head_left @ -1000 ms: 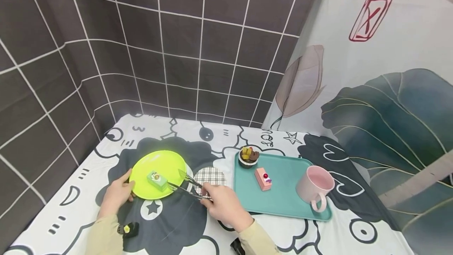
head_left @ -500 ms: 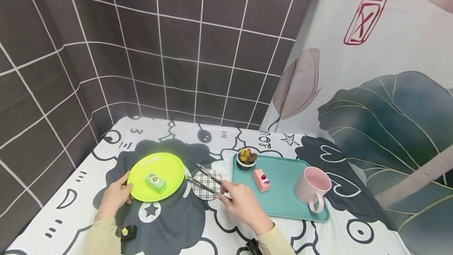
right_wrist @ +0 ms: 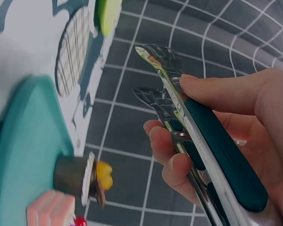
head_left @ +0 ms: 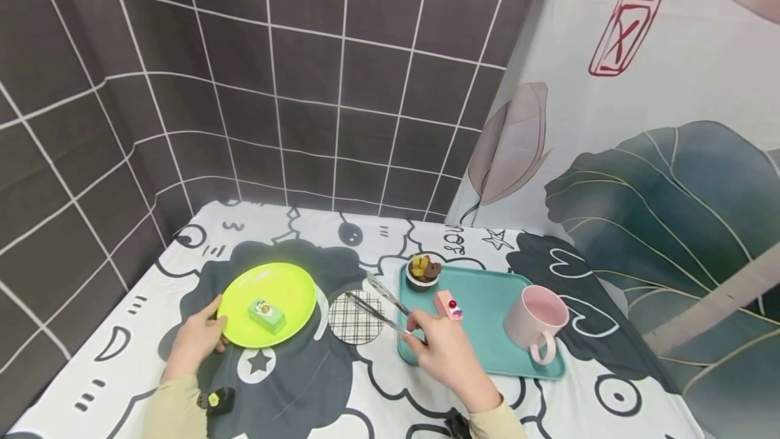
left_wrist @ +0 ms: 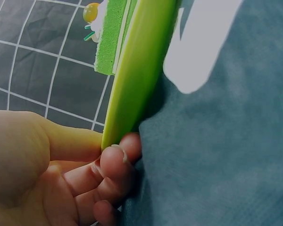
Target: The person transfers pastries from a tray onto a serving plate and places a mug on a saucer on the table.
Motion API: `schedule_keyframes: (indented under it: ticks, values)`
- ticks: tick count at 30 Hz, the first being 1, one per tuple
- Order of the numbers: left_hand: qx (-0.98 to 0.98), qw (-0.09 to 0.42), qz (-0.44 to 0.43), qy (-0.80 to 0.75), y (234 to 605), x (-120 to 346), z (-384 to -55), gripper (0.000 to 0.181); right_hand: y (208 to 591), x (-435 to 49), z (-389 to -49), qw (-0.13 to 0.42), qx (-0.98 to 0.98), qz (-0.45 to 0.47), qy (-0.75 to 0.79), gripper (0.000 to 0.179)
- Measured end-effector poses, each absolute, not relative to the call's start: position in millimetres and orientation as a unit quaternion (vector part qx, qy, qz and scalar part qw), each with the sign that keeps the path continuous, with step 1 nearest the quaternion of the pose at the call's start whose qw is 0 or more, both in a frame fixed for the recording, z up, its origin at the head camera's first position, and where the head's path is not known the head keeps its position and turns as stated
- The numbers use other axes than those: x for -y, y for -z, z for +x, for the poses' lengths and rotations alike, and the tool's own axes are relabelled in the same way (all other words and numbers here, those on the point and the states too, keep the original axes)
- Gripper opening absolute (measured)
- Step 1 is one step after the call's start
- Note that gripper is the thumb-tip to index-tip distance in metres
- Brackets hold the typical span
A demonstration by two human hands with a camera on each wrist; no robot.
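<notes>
My left hand [head_left: 196,336] pinches the near left rim of a bright yellow-green plate [head_left: 237,293], thumb above and fingers under it, as the left wrist view shows. A green slice of cake [head_left: 267,317] with a white topping lies on that plate. My right hand [head_left: 447,352] grips metal tongs [right_wrist: 212,155] with dark green handle pads. Their tips are apart with nothing between them, above a round checked coaster [head_left: 350,324]. Partly behind this hand, a pink slice of cake [head_left: 447,305] with a red berry sits on a teal tray [head_left: 487,351].
A chocolate cupcake [head_left: 423,272] with yellow fruit stands at the tray's back left corner. Toward the tray's right end is a pink mug [head_left: 535,320], handle facing the front. A patterned cloth [head_left: 292,398] covers the table, and a dark gridded curtain [head_left: 305,87] hangs behind.
My right hand has drawn the tongs away from the green cake and the plate, moving right to the tray's left edge. The left hand keeps its hold on the plate.
</notes>
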State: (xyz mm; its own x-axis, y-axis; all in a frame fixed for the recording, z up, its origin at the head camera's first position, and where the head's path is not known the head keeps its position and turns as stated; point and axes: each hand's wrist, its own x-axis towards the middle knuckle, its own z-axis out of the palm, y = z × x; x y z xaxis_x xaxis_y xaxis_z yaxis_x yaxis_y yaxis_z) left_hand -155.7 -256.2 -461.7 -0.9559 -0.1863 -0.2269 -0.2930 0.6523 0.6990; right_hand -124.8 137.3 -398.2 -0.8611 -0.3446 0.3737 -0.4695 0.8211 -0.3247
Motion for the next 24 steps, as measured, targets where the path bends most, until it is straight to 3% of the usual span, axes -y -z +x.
schedule_keyframes:
  ticks: [24]
  values:
    - [-0.906, 0.072, -0.135, -0.395, 463, 258, -158, 0.059, 387, -183, -111, 0.119, 0.967, 0.074, -0.213, 0.017]
